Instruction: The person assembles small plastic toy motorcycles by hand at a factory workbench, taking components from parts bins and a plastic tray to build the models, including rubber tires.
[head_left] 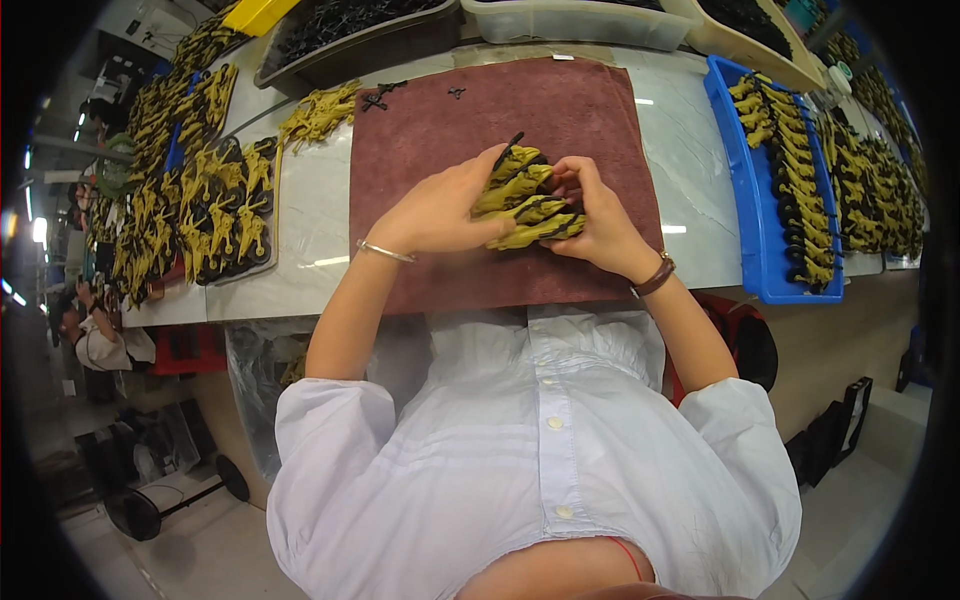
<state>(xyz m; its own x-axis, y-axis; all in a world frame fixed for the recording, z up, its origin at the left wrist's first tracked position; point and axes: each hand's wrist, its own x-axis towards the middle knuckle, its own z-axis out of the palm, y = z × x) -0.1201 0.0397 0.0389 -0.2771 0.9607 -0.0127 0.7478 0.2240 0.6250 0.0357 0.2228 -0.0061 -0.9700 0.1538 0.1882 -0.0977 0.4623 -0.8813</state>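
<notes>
Over the dark red cloth (430,130), both my hands are around a bunch of several yellow-and-black moulded pieces (525,195) lying side by side. My left hand (445,208) is closed along their left side, thumb toward the near end. At their right ends, the fingers and thumb of my right hand (603,218) are curled against them. The pieces look like small toy parts, but their exact kind cannot be made out. Small black cross-shaped parts (376,97) lie at the cloth's far left, and another black part (456,92) lies to their right.
A pile of yellow parts (318,115) sits left of the cloth. Boards with rows of yellow-and-black pieces (222,215) fill the left. On the right stands a blue tray (735,180) holding similar pieces. Bins of black parts (350,45) line the back. Another person (100,335) is at far left.
</notes>
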